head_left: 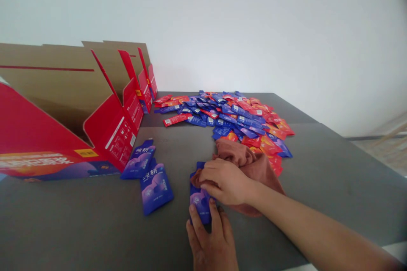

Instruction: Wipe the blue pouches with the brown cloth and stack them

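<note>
A blue pouch (201, 204) lies flat on the grey table in front of me. The fingers of my left hand (212, 239) are spread and rest on its lower end. Across its upper part, my right hand (227, 181) presses a brown cloth (257, 168), its fingers closed on a bunched corner. The rest of the cloth lies beyond and to the right of that hand, against the pile. Two more blue pouches, one (156, 188) partly under the other (139, 160), lie to the left beside a box.
Open red cardboard boxes (111, 135) stand in a row at the left. A large pile of blue and red pouches (229, 114) covers the back middle of the table (333, 178). A white wall rises behind.
</note>
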### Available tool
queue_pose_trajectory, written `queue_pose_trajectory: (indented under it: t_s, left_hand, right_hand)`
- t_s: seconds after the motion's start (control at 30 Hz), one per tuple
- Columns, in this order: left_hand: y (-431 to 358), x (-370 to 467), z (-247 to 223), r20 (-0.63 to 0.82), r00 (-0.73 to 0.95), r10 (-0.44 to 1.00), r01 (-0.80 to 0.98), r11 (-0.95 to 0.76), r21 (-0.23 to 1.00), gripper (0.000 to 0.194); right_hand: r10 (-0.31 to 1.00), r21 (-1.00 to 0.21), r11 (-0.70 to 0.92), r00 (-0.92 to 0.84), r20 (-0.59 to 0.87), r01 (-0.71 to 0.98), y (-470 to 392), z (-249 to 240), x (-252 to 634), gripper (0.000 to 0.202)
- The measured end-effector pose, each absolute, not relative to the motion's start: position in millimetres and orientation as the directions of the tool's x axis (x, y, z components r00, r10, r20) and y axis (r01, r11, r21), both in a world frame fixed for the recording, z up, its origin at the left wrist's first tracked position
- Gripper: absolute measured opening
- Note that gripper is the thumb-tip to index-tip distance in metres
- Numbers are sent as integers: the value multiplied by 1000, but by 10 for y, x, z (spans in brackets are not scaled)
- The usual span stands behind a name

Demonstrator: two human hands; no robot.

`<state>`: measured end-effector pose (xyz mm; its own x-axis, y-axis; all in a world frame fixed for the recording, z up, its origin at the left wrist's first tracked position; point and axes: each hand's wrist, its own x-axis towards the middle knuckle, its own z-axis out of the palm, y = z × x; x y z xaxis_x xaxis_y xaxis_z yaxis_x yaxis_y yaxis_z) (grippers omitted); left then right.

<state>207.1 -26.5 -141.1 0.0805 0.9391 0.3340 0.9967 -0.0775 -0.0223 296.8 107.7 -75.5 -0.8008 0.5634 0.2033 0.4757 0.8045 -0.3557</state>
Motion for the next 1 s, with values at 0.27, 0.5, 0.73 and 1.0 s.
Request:
queue_pose_trajectory:
  t_s: [0.27, 0.5, 0.73, 1.0]
  left_hand:
    - [-271, 2092, -1467, 333, 65, 941, 998, -70, 1, 38]
    - [-263, 2069, -1443, 346, 86, 934, 996, -76, -43, 34]
    - [-263, 2072, -1432, 347, 83, 934, 997, -79, -26, 34]
    - [-274, 2087, -1493, 317, 71, 946, 997, -70, -16, 38]
  right_hand:
    - [423, -394, 849, -900, 105, 353, 965, -701, 2905, 15]
    - [661, -342, 718, -748, 59, 607, 1138, -769, 2952, 15]
    - [585, -345, 790, -791, 178, 507, 1101, -742, 2978, 14]
    - [450, -391, 834, -890, 75, 389, 951, -679, 2898, 14]
